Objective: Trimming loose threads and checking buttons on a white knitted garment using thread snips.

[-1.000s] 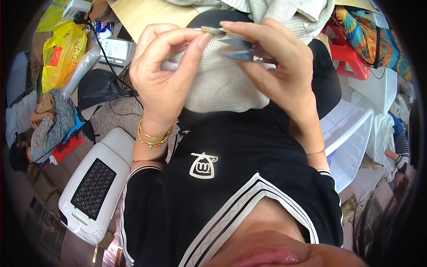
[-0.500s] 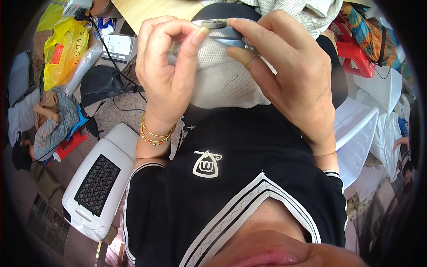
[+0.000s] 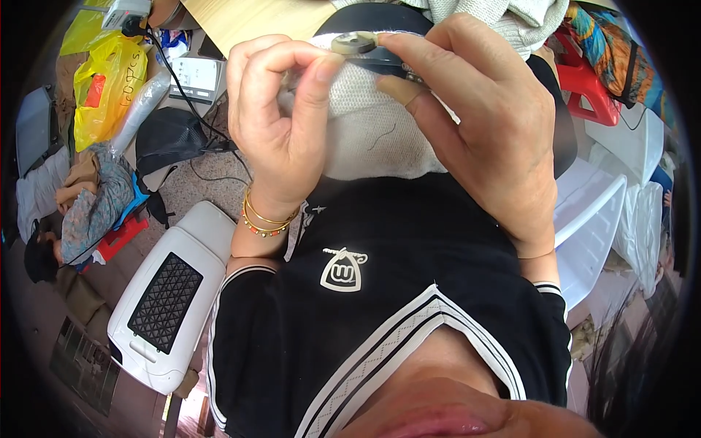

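Between my two hands, above my lap, is a round grey-olive disc [image 3: 353, 44] that looks like a large button. My left hand [image 3: 281, 109] pinches its left edge between thumb and index finger. My right hand [image 3: 485, 109] has its index fingertip against the disc's right edge. The right thumb lies lower, apart from the disc, with a tan covering at its tip. A beige knitted fabric [image 3: 372, 131] covers my lap below, with a loose dark thread [image 3: 382, 136] on it. Something dark behind the right fingers is partly hidden.
A wooden tabletop [image 3: 244, 22] lies ahead, with more knitwear [image 3: 504, 25] beside it. Left are a yellow bag [image 3: 109, 95], a black cable [image 3: 182, 95] and a white-and-black plastic unit [image 3: 166, 299]. A seated person [image 3: 95, 212] is farther left. Right stand a red stool [image 3: 588, 91] and white bin [image 3: 584, 226].
The disc has tilted, so more of its face shows. Both hands stay around it, with only slight finger movement. The whole view has shifted slightly.
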Demonstrator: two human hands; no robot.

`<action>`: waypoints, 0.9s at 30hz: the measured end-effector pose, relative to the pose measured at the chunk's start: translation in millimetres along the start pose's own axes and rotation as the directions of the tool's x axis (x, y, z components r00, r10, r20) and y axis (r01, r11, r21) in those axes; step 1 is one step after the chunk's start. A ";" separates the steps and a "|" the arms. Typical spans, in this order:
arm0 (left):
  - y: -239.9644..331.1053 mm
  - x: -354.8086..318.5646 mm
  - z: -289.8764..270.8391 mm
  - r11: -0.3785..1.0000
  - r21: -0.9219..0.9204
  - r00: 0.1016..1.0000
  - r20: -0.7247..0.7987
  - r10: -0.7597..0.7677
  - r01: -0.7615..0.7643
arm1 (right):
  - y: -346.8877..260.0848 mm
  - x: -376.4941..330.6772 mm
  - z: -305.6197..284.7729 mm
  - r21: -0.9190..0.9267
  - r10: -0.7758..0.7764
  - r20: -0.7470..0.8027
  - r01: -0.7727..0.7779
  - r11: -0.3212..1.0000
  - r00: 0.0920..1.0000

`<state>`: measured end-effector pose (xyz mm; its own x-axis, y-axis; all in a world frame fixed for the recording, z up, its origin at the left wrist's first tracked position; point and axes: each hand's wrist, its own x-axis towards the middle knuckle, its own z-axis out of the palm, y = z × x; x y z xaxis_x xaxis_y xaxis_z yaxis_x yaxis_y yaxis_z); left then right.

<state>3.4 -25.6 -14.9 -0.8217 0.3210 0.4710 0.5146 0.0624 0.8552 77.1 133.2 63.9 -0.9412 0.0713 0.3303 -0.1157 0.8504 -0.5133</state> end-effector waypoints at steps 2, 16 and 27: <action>0.5 0.1 0.2 1.000 0.006 1.000 -0.006 0.013 -0.013 | -0.1 0.3 -0.5 -0.010 -0.007 -0.004 0.007 1.000 1.000; 9.6 -1.1 -1.2 0.998 0.054 0.999 0.025 0.022 -0.024 | 10.5 -1.0 5.2 -0.012 -0.101 -0.085 0.100 0.995 0.991; -39.3 2.8 -57.7 0.834 -0.146 0.823 0.318 -0.470 0.533 | 30.8 -19.7 -0.1 0.124 0.043 -0.051 -0.036 0.992 0.998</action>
<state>-33.3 -81.7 -34.7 -0.8404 0.5355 -0.0833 -0.0443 0.0855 0.9954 92.1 158.1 41.6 -0.9277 0.1343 0.3483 -0.1201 0.7761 -0.6191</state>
